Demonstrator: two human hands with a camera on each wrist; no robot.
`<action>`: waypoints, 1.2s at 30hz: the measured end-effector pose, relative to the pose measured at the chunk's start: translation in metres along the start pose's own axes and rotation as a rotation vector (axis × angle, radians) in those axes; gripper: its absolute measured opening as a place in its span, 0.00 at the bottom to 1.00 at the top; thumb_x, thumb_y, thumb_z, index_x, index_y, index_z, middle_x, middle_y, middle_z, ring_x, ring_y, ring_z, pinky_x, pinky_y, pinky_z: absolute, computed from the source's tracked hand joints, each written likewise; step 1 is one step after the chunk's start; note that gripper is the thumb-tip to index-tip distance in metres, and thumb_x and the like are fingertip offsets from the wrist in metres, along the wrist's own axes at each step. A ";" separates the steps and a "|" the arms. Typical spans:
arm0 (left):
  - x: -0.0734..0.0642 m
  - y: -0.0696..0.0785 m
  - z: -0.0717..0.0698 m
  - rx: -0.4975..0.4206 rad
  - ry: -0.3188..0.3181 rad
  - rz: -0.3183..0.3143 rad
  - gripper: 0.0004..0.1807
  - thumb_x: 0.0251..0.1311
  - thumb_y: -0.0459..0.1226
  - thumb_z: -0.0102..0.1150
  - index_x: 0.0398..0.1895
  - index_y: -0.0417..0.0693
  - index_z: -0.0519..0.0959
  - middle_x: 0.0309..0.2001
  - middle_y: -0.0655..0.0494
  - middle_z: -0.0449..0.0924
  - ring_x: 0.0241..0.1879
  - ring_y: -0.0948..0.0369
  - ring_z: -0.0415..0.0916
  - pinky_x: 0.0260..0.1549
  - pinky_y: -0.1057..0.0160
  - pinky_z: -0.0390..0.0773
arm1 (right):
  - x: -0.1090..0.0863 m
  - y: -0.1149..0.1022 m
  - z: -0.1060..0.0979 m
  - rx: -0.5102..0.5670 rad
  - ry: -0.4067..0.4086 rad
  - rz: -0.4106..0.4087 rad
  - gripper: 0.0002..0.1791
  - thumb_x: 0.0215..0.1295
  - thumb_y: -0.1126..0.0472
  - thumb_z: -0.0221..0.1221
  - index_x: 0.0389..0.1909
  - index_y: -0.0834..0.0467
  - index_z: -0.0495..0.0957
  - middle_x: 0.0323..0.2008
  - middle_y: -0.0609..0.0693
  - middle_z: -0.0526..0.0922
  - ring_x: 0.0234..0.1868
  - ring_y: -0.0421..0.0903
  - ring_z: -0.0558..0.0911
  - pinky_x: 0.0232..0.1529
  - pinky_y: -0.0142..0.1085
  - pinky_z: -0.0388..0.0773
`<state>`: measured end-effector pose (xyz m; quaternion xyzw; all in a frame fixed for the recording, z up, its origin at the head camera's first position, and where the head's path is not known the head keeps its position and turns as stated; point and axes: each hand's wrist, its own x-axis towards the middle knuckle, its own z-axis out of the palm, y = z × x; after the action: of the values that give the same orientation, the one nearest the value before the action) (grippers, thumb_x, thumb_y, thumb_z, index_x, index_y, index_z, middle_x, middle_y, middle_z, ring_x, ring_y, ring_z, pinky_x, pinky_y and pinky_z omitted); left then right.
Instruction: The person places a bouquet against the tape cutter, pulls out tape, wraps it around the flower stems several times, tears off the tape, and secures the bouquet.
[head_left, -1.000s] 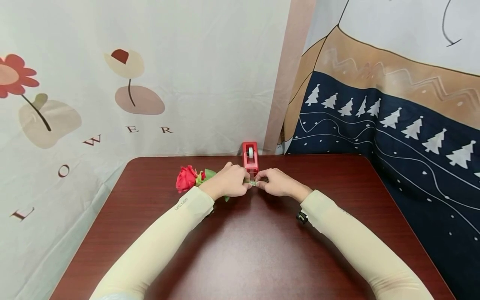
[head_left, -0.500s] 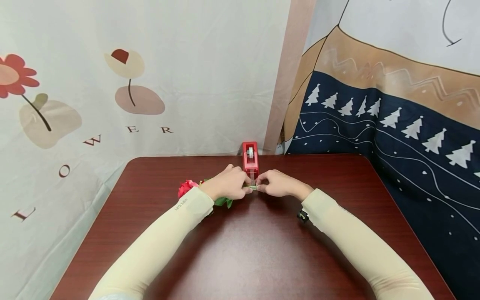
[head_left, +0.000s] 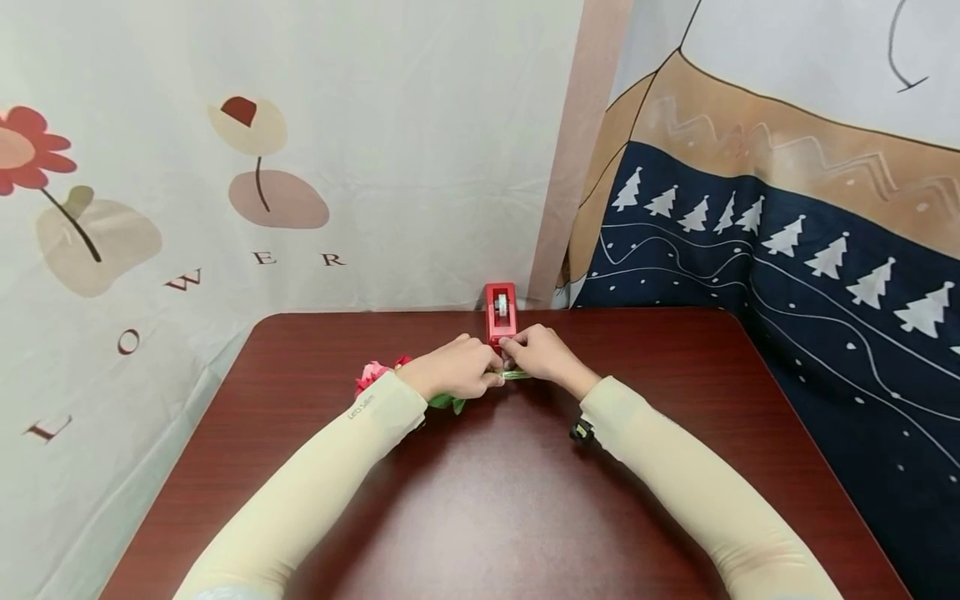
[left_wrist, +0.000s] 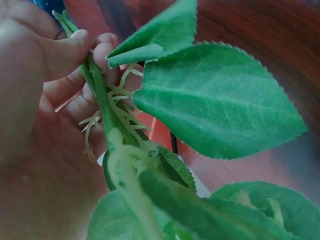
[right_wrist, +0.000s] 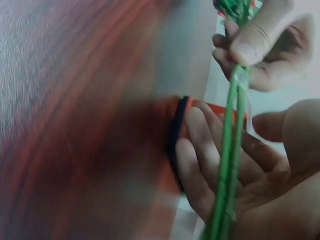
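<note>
My left hand (head_left: 459, 368) pinches several green stems between thumb and fingers. Red and pink artificial roses (head_left: 371, 377) stick out to its left, partly hidden by the wrist. Serrated leaves (left_wrist: 220, 95) fill much of the left wrist view. Bare stem ends (right_wrist: 227, 145) run to the right, crossing in front of my right hand (head_left: 546, 357). Clear tape (right_wrist: 249, 107) sticks to the stems just past the left thumb. My right hand pinches that tape at the front of a red tape dispenser (head_left: 501, 329); the fingertips partly hide the contact.
The dark reddish-brown table (head_left: 495, 500) stretches toward me and to both sides. A printed cloth backdrop (head_left: 420, 167) hangs right behind the table's far edge, close to the dispenser. A navy tree-patterned cloth (head_left: 750, 267) hangs at the right.
The roses and stems came slightly toward me, drawing out tape from the dispenser. My right hand then shifted left and forward from the stem ends to the dispenser's front.
</note>
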<state>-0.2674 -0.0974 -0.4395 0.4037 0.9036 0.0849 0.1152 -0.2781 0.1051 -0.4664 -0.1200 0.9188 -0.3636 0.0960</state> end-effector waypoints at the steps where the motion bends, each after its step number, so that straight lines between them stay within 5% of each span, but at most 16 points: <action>1: 0.000 0.000 0.000 0.001 0.002 0.004 0.20 0.79 0.45 0.63 0.22 0.58 0.77 0.17 0.67 0.71 0.23 0.67 0.72 0.50 0.53 0.73 | 0.000 0.000 0.002 0.005 0.011 0.012 0.25 0.85 0.48 0.58 0.28 0.54 0.92 0.22 0.44 0.84 0.31 0.43 0.78 0.33 0.34 0.72; 7: -0.002 0.001 -0.003 0.010 0.011 0.002 0.12 0.78 0.45 0.65 0.36 0.52 0.90 0.21 0.67 0.81 0.30 0.65 0.80 0.57 0.48 0.76 | 0.002 0.000 0.007 0.062 0.069 0.063 0.24 0.83 0.47 0.59 0.30 0.54 0.94 0.24 0.46 0.89 0.33 0.42 0.80 0.34 0.34 0.74; 17: -0.001 0.003 -0.008 0.016 0.002 0.000 0.12 0.78 0.45 0.65 0.36 0.53 0.90 0.22 0.67 0.81 0.33 0.63 0.82 0.57 0.48 0.74 | 0.004 0.002 0.010 0.046 0.108 0.018 0.24 0.83 0.49 0.60 0.27 0.54 0.93 0.18 0.43 0.81 0.29 0.42 0.75 0.29 0.32 0.68; 23: -0.002 0.002 -0.007 0.024 0.006 -0.014 0.10 0.78 0.46 0.65 0.40 0.55 0.92 0.28 0.66 0.88 0.35 0.63 0.85 0.57 0.48 0.75 | 0.003 0.002 0.012 0.025 0.112 -0.019 0.24 0.84 0.51 0.59 0.27 0.53 0.92 0.23 0.45 0.88 0.31 0.41 0.79 0.34 0.33 0.72; 32: -0.003 0.002 -0.003 0.015 -0.019 -0.011 0.14 0.79 0.46 0.63 0.34 0.54 0.91 0.19 0.69 0.78 0.28 0.67 0.78 0.56 0.49 0.74 | 0.002 0.014 0.019 -0.040 0.101 -0.066 0.21 0.77 0.56 0.60 0.21 0.52 0.87 0.17 0.42 0.76 0.27 0.42 0.73 0.31 0.34 0.69; 36: -0.005 0.003 -0.002 0.005 -0.034 -0.010 0.14 0.79 0.46 0.64 0.35 0.53 0.91 0.18 0.68 0.76 0.26 0.67 0.77 0.58 0.48 0.75 | 0.001 0.020 0.019 0.003 0.076 -0.052 0.23 0.82 0.48 0.60 0.25 0.51 0.91 0.18 0.43 0.82 0.29 0.42 0.76 0.32 0.34 0.71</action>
<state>-0.2623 -0.0992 -0.4362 0.4007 0.9038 0.0753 0.1302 -0.2776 0.1065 -0.4935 -0.1300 0.9179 -0.3714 0.0518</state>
